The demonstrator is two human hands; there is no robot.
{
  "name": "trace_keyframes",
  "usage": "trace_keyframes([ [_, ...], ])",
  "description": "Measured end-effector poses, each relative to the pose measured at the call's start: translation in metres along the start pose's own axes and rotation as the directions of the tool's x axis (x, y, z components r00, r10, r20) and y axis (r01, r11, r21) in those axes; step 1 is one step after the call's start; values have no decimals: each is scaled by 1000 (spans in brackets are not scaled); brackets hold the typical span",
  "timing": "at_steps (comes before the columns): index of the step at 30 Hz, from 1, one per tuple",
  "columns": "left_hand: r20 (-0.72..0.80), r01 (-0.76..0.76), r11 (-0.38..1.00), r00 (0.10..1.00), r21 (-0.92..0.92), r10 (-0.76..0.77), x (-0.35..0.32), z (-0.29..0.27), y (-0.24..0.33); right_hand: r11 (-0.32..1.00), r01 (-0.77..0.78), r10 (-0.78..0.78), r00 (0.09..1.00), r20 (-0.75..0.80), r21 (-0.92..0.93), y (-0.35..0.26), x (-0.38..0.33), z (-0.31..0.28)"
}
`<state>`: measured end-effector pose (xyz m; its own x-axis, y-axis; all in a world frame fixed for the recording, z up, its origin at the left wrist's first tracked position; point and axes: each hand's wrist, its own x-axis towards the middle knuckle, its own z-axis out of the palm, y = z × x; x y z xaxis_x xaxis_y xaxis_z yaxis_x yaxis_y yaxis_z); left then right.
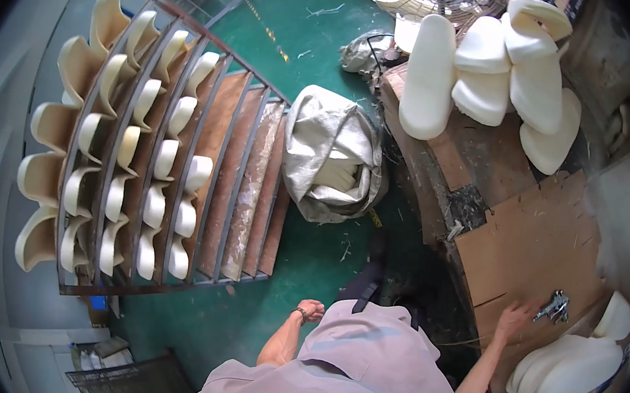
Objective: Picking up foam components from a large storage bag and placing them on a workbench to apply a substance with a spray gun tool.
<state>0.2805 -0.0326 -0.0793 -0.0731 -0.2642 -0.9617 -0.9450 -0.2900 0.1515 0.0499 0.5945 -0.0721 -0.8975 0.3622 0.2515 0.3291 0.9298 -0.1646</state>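
My right hand [517, 319] is over the brown cardboard [536, 247] on the bench at my right, a little blurred, its fingers stretched toward a metal spray gun [555, 307]. No grip on the gun shows; a small gap seems to separate them. At my waist, my left hand [310, 310] hangs with loosely curled fingers and nothing visible in them; a dark bracelet circles its wrist. Close to my right forearm lies a stack of white foam pads [569, 373]. More long white foam pads [428, 78] lie at the bench's far end, some overlapping or folded.
A metal rack [171, 287] on the left carries rows of curved cream foam pieces [141, 101]; several of its boards are bare. Between rack and bench stands a white woven sack [329, 137] with pale pieces inside. Behind the bench is a large fan [458, 0]. Scraps litter the green floor [310, 27].
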Motion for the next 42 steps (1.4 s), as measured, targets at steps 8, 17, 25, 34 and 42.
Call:
trace_keyframes([
  [8,45,-183,983,982,-8,183,83,-52,103,826,37,-346,821,453,563,-263,-71,-31],
  [17,36,-315,948,948,-33,316,187,-118,262,828,-131,-409,522,748,545,-465,-87,11],
  [25,163,-204,909,947,-364,278,271,-106,350,829,-175,-455,340,823,531,-601,-73,118],
  [34,76,107,-184,983,-977,167,485,-119,464,627,-760,-405,-132,905,169,-786,-86,415],
  [42,-519,-422,-310,602,-852,607,435,-210,618,536,-358,-802,65,593,764,-1036,77,581],
])
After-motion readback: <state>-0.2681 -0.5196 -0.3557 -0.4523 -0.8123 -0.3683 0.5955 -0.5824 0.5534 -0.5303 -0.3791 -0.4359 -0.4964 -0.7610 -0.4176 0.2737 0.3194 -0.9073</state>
